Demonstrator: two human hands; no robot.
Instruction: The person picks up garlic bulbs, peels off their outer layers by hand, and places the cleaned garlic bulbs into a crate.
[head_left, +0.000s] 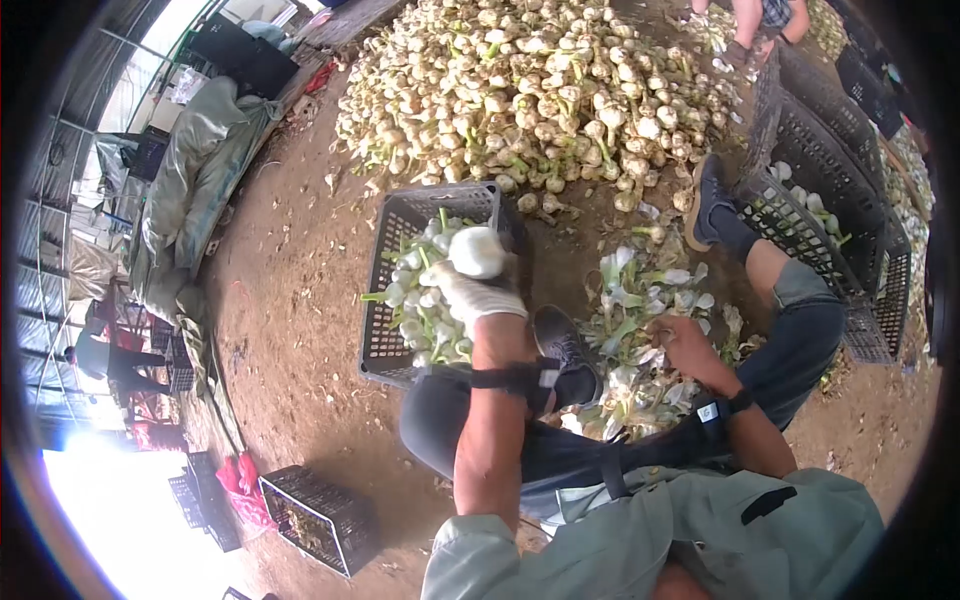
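My left hand (482,297), in a white glove, is over a black plastic crate (372,335) and is closed around a large white garlic bulb (478,252), slightly blurred. Under it, the crate holds many trimmed garlic bulbs (415,320) with short green stems. My right hand (688,348) is bare, with its fingers curled in above a heap of garlic peelings (640,300) between my legs. Whatever those fingers hold, if anything, I cannot make out.
A big pile of untrimmed garlic (540,90) lies ahead. Black crates (830,170), one with bulbs, stand at right. Another person's hands (790,22) show at top right. A black crate (310,520) lies at lower left; a tarp (200,150) runs along the left.
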